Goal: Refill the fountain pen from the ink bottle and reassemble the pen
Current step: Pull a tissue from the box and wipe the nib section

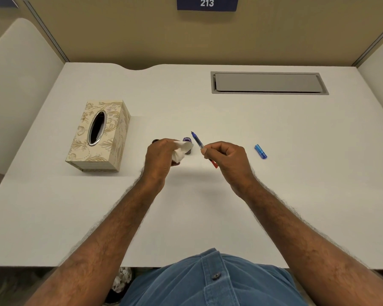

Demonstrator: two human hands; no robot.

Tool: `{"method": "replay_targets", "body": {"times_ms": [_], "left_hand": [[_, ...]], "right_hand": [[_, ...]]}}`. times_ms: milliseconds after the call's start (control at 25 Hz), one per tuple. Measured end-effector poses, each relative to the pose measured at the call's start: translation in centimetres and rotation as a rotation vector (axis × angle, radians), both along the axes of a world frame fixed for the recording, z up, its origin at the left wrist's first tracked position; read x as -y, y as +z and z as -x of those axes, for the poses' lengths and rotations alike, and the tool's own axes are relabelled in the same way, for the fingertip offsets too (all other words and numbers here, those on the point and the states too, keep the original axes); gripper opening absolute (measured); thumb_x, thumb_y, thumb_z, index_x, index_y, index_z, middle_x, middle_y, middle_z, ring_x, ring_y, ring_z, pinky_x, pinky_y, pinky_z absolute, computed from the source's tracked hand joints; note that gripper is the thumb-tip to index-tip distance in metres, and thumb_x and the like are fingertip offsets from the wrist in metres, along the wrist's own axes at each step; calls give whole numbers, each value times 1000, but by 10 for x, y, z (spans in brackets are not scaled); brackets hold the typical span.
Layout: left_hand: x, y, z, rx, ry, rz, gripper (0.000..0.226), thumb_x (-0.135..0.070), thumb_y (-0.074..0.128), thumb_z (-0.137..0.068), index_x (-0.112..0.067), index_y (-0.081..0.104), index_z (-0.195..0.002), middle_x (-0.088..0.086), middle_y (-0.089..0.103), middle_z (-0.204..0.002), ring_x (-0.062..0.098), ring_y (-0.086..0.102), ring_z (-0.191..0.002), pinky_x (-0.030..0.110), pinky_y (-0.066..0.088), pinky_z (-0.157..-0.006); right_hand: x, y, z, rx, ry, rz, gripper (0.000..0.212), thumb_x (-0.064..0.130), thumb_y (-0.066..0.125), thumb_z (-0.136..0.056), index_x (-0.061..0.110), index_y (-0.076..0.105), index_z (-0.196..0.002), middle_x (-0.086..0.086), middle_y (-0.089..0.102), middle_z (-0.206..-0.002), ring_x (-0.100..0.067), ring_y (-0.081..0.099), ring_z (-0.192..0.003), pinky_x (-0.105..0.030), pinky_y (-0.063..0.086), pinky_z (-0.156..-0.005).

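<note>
Pen (196, 140): pinched in the fingers of the right hand (224, 159), nib raised and angled away toward the far left, red end projecting below the hand, clear of the desk (186, 217). Barrel stripped off; blue cap or barrel piece (261, 151) left lying on the desk well to the right.

Ink bottle (187, 144): stood on the desk just left of the pen, between the two hands, mouth apparently uncovered, though partly hidden by the tissue. Small dark item (155, 141), possibly the bottle lid, just visible behind the left hand; too hidden to confirm.

Left hand (161, 159): clenched round a crumpled white tissue (182, 151), held just beside the bottle.

Tissue box (98, 135): set farther left on the desk, well apart.

Step in hand, judged: wiping excess ink from the nib after filling. For a clean result: nib kept pointed upward; tissue brought to the pen, not the reverse; nib and grip section dabbed lightly and drawn toward the tip; red end left unturned to avoid expelling ink. Open bottle close by, so tipping was a risk. Blue piece still to be fetched and fitted.
</note>
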State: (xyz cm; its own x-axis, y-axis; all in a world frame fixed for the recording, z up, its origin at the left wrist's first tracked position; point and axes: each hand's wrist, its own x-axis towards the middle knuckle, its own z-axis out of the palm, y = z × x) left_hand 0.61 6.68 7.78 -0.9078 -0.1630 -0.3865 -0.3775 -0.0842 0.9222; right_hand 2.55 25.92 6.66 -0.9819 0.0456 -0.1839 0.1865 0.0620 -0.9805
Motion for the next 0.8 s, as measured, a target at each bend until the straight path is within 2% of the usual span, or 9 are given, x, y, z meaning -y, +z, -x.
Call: {"method": "replay_targets", "body": {"times_ms": [120,240,360,440,560,680,800], "left_hand": [[-2,-11,-1,99,1,6,19,-15,58,-91,-20,72,-78,5,69,-91,21,58,-83,31,54,-59],[-7,-16,-5,137,-70,-45,15,-16,57,-93,-16,71,-89,11,66,-103,22,54,-83,32,52,-55],[-9,-17,-8,81,-162,-37,14,-5,61,-98,-11,69,-107,15,69,-114,25,61,-79,33,54,-56],[-9,-16,-10,16,-175,18,18,0,66,-92,-12,71,-105,16,71,-114,23,63,-69,32,55,-57],[-12,-12,-12,-37,-209,98,24,4,67,-89,-16,79,-91,10,76,-104,17,63,-58,30,56,-57],[-15,-12,-10,-41,-276,102,23,-4,68,-96,-19,85,-93,6,80,-97,12,62,-59,28,56,-60],[-18,-13,-8,-55,-347,91,20,-28,68,-103,-20,86,-102,11,79,-99,19,58,-70,33,52,-66]], "right_hand": [[-2,0,1,5,-18,17,9,35,80,-81,27,83,-78,1,79,-82,-11,58,-72,-19,47,-63],[-3,0,1,9,-30,24,7,30,80,-85,27,83,-80,-10,79,-88,-14,59,-76,-21,49,-64],[-5,0,2,4,-40,20,9,26,81,-88,28,84,-80,-6,80,-88,-14,62,-78,-19,50,-64],[-6,0,2,-1,-44,20,10,25,81,-90,28,84,-81,-2,81,-87,-14,64,-79,-19,52,-64],[-7,-2,2,5,-49,24,8,24,80,-90,25,84,-83,-3,81,-90,-15,65,-80,-19,54,-66],[-8,-2,1,4,-47,36,8,25,81,-90,25,84,-83,-1,82,-90,-12,65,-79,-18,54,-66],[-11,-3,0,-9,-37,37,7,28,80,-88,27,84,-83,-2,82,-91,-11,66,-79,-16,53,-65]]}}
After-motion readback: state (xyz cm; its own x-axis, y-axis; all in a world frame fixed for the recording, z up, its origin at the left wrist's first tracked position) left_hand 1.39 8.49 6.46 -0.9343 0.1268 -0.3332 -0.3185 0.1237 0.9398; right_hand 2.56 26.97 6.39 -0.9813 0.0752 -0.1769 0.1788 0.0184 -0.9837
